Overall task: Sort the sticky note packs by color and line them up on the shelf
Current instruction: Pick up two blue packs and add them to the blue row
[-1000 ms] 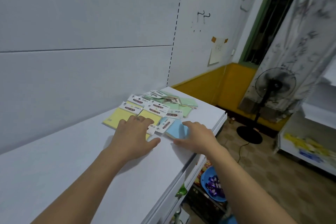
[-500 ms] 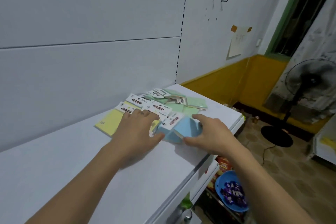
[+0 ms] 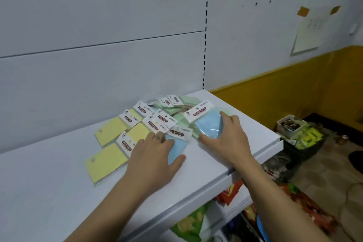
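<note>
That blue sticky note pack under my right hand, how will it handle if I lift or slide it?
The blue pack is probably fairly stiff: it looks like a flat pad. Its glossy wrap shows glare, so it may slip in the right hand or slide easily across the white shelf. Flat, so it won't roll.

shelf white | yellow packs laid left | blue pack laid centre | green packs heaped rear right

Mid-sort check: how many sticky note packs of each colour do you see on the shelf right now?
Yellow packs: 3 in clear view
Blue packs: 2, one under left hand, one gripped by right hand
Green packs: at least 2, heap overlaps, exact count unclear
Total: at least 7
</note>
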The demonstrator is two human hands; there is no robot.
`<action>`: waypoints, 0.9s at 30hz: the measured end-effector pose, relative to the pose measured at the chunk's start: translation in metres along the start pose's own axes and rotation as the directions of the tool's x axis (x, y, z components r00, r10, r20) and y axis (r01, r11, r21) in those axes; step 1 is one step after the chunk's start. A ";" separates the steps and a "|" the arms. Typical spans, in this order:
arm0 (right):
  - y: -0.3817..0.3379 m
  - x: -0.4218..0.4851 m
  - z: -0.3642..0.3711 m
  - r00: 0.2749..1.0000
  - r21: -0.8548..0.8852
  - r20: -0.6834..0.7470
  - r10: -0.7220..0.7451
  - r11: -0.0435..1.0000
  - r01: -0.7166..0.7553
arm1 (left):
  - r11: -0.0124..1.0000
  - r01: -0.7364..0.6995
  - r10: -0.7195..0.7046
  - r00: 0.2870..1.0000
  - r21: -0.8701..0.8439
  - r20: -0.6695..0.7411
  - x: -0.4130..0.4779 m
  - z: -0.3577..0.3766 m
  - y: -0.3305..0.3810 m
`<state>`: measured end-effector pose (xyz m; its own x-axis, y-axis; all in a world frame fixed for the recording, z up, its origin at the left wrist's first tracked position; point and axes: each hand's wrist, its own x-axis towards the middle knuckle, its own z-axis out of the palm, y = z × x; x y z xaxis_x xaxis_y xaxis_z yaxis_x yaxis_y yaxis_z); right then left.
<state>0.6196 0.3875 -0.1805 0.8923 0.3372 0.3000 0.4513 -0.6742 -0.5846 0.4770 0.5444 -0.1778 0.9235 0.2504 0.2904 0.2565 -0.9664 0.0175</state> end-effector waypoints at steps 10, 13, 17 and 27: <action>0.014 0.008 0.003 0.998 0.099 0.054 -0.015 0.995 0.009 | 0.947 -0.021 0.030 0.999 -0.322 0.022 -0.017 0.000 0.000; 0.015 0.010 0.002 0.998 0.145 0.055 -0.008 0.989 0.000 | 0.904 -0.004 -0.005 1.000 -0.428 -0.021 -0.018 -0.002 0.003; 0.016 0.010 0.001 0.998 0.214 0.065 -0.018 0.977 0.003 | 0.943 0.008 -0.006 1.000 -0.333 0.008 -0.015 -0.004 0.011; 0.027 0.010 -0.012 0.991 0.522 0.125 -0.050 0.852 -0.022 | 0.988 0.150 -0.132 0.941 -0.035 0.312 0.000 -0.023 0.012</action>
<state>0.6409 0.3647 -0.1848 0.8621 0.4503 0.2326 0.3674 -0.2391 -0.8988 0.4736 0.5313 -0.1560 0.9240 0.3814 -0.0273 0.3822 -0.9192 0.0945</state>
